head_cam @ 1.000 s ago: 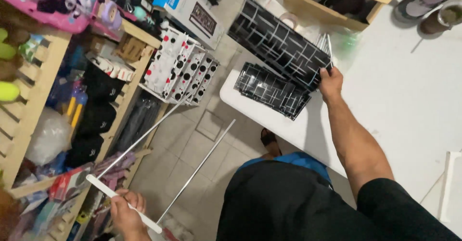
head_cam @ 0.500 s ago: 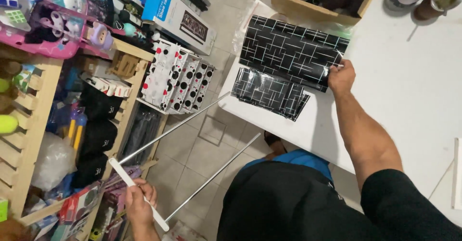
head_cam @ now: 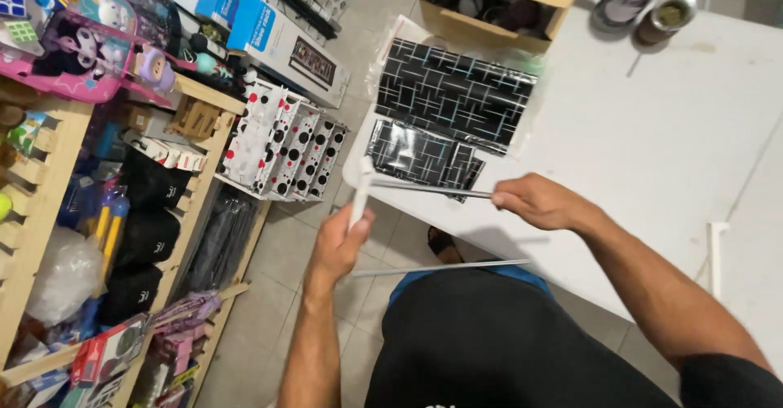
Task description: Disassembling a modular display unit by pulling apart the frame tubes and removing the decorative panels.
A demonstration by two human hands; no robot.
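Left hand (head_cam: 338, 245) is up in front of the body, fingers wrapped around a white plastic bar (head_cam: 360, 192) that stands nearly upright, its top end just over the near edge of the white desk (head_cam: 652, 155). Two thin metal rods run sideways from that bar: the upper rod (head_cam: 428, 189) reaches across to the right hand (head_cam: 542, 202), which pinches its far end with closed fingers; the lower rod (head_cam: 444, 268) hangs free below the desk edge, crossing in front of the dark shirt. How the rods join the bar is hidden behind the left hand.

On the desk, just beyond the rods, lie two black packages with a pale grid pattern, the large package (head_cam: 453, 94) overlapping the small package (head_cam: 420, 154). A cardboard box (head_cam: 506, 4) sits at the far desk edge, its contents too dark to tell. Two metal cups (head_cam: 644, 4) are cut off at the top of the view. To the left, a wooden shelf (head_cam: 49, 172) carries toys and dark bundles, and a row of white dotted boxes (head_cam: 285, 147) stands on the tiled floor (head_cam: 277, 269).
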